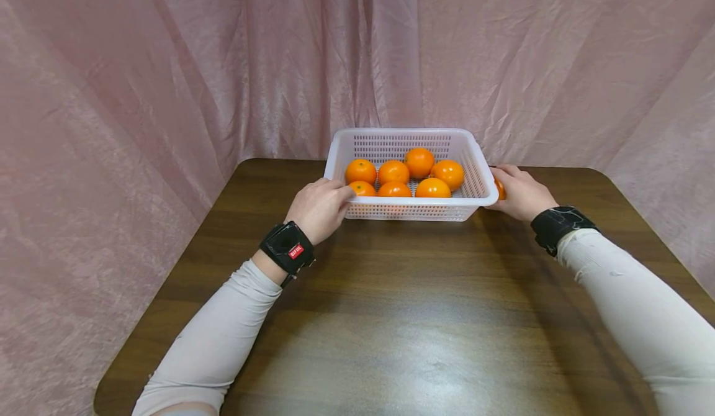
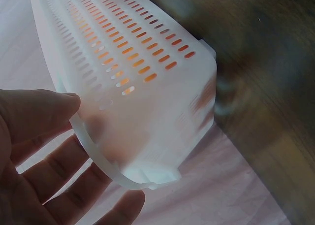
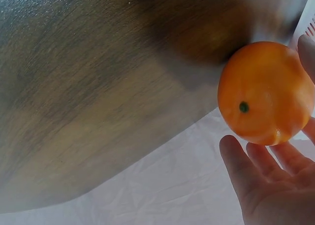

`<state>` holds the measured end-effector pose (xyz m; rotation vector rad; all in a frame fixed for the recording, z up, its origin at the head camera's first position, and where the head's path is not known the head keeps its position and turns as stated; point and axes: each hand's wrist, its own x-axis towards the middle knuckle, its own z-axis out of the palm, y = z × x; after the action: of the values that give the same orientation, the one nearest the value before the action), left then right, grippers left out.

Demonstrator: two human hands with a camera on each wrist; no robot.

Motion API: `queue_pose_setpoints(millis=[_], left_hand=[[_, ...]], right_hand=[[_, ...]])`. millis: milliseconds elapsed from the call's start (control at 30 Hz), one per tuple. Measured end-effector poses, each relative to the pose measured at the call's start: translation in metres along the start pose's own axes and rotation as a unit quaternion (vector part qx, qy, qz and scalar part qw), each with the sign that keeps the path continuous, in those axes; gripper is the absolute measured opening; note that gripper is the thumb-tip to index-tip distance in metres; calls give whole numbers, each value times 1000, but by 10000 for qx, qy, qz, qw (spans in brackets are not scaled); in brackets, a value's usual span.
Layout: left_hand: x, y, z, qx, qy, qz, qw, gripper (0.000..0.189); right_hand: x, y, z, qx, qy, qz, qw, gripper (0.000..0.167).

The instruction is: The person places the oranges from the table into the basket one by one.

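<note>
A white slotted plastic basket [image 1: 410,212] sits toward the back of the table with several oranges [image 1: 393,172] inside. My left hand [image 1: 319,211] grips its rim at the near left corner, the thumb [image 2: 44,109] on the front side and the fingers reaching round behind the end wall. At the basket's right end, my right hand [image 1: 522,195] holds one more orange [image 3: 266,94] outside the rim. The thumb and fingers lie around this orange, its green stem spot facing the right wrist camera. In the head view the hand mostly hides that fruit.
The brown wooden table [image 1: 357,292] has rounded corners. Pink curtains [image 1: 290,62] hang behind it and at both sides, close to the basket's back. Black bands [image 1: 561,223] wrap both wrists, below white sleeves.
</note>
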<state>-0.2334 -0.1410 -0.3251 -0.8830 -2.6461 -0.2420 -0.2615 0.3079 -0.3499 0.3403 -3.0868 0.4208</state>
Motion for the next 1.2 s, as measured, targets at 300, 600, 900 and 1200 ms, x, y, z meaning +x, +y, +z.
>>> queue_pose_setpoints(millis=[300,600,900,1200], left_hand=[[0,0,1,-24,-18,-1,10000,18],[0,0,2,-21,-8,-46,10000,18],[0,0,2,13,-15,-38,10000,18],[0,-1,3,32,57,8,10000,17]], right_hand=[[1,-4,-2,-65,-85,80,9999,84],[2,0,3,-91,-16,-10,10000,77],[1,3,6,-206,88,-95,9997,70],[-1,1,8,-153,149,53,9998,70]])
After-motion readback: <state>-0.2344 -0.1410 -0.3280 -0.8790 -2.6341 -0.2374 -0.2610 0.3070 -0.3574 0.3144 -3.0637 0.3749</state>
